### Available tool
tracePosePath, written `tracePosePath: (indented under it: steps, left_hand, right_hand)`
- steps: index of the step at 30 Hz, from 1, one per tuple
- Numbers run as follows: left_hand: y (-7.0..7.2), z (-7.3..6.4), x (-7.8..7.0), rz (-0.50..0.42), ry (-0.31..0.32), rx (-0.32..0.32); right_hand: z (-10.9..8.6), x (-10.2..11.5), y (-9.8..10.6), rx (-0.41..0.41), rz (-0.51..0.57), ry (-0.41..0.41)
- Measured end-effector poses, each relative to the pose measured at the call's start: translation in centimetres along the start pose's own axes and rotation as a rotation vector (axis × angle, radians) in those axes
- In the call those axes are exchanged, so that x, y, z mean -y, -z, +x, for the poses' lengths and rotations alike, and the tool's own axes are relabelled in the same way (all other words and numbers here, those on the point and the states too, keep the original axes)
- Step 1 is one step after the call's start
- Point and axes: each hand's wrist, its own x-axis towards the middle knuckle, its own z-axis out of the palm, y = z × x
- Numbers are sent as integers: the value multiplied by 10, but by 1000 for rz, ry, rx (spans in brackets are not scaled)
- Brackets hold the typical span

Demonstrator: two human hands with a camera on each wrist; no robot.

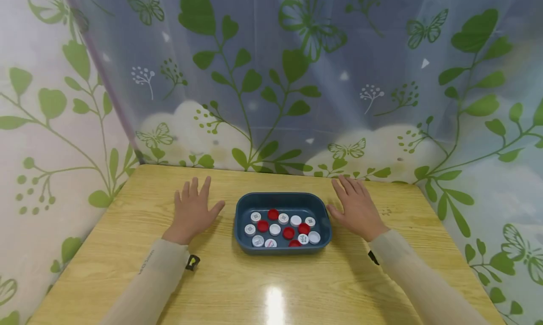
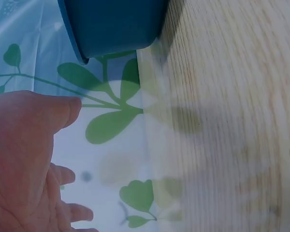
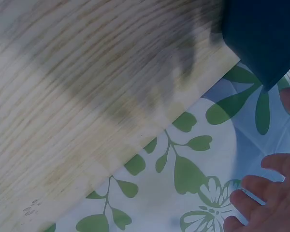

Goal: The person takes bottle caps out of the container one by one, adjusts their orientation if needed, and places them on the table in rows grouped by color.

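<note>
A dark blue rectangular tub [image 1: 282,251] with rounded corners sits on the table between the two hands. Inside it lie several red bottle caps [image 1: 288,233] and several white bottle caps [image 1: 275,229], some printed on top. To the tub's left, the left hand [image 1: 193,216] is spread with its thumb pointing toward the tub, a gap between them. On the other side the right hand [image 1: 356,212] has its fingers extended, its thumb right by the tub's right rim. Both hands are bare and hold nothing. Each wrist view shows the tub's outer wall [image 2: 116,24] beyond the thumb.
The wooden table [image 1: 220,292] runs back to a curtain [image 1: 263,79] printed with green leaves and butterflies. Similar cloth hangs at the left and right sides. A black strap piece [image 1: 193,262] shows under the left wrist, and a bright reflection lies on the table's front part.
</note>
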Motion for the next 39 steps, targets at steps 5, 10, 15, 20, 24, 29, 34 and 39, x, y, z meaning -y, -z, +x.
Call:
tracePosePath:
  steps: [5,10,15,20,24,29,34,39]
  left_hand:
    - [3,1,-3,-45,-1,2]
    - [3,1,-15,-122,11,91]
    - [-12,-6,-32,-220,50,93]
    - [-30,-17,-54,-361,125,69]
    - [-35,-18,-68,-402,129,54]
    - [-41,-14,-77,-345,104,16]
    - [-44,-16,-78,-335,115,-16]
    - [-50,-17,-78,-323,101,1]
  right_hand:
    - [1,6,0,-86,24,36]
    - [6,29,6,-236,40,179]
    - [10,63,14,-72,44,266]
    - [9,80,12,261,58,199]
    - [10,79,7,382,58,177]
    - [13,70,-1,458,107,204]
    - [16,64,-13,425,173,246]
    - [15,60,-26,351,228,251]
